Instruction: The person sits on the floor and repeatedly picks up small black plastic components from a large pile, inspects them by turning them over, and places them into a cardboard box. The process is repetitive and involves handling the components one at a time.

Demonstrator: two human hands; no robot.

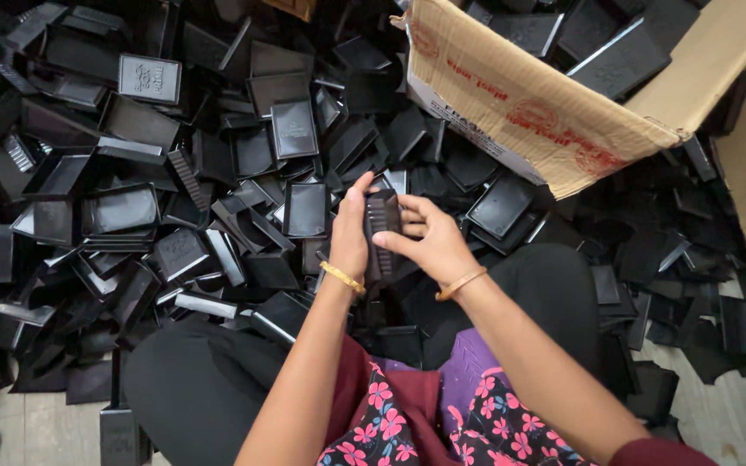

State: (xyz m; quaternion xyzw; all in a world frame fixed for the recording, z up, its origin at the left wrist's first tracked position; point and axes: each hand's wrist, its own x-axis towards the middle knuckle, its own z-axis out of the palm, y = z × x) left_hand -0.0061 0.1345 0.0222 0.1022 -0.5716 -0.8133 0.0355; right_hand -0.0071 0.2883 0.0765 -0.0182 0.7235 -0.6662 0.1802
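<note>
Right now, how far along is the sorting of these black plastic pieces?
Done: some black pieces already lie inside the cardboard box at upper right. In hand: the left hand and right hand together hold one ribbed black plastic piece upright between them. Left: a large loose pile of black trays covers the floor ahead, so most of it looks unhandled.

A small black plastic part [381, 226] stands roughly upright at the centre of the frame, its ribbed, slotted face turned toward the camera. It is narrow and rectangular, matte black, and partly covered at both edges. It sits above the heap of similar black pieces, not resting on it.
</note>
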